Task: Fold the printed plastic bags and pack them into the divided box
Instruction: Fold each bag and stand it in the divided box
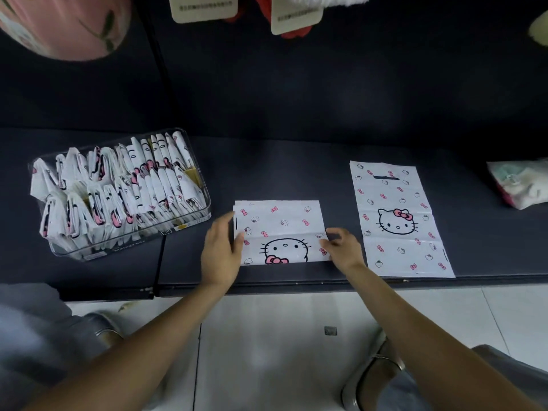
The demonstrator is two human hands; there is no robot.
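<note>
A white plastic bag [281, 225] printed with a cat face and pink bows lies folded in half on the dark shelf [267, 173]. My left hand [221, 247] rests flat on its left edge. My right hand [341, 247] pinches its right edge between thumb and fingers. A stack of flat unfolded bags [397, 221] lies to the right. The clear divided box [192, 161], at the left, is packed with several folded bags [118, 185] standing on end.
A soft bundle [519, 185] lies at the shelf's far right. Price tags [204, 7] and plush items hang above, and a pink round object [65, 25] is at the top left. The shelf's front edge runs just below my hands, with pale floor tiles [267, 351] underneath.
</note>
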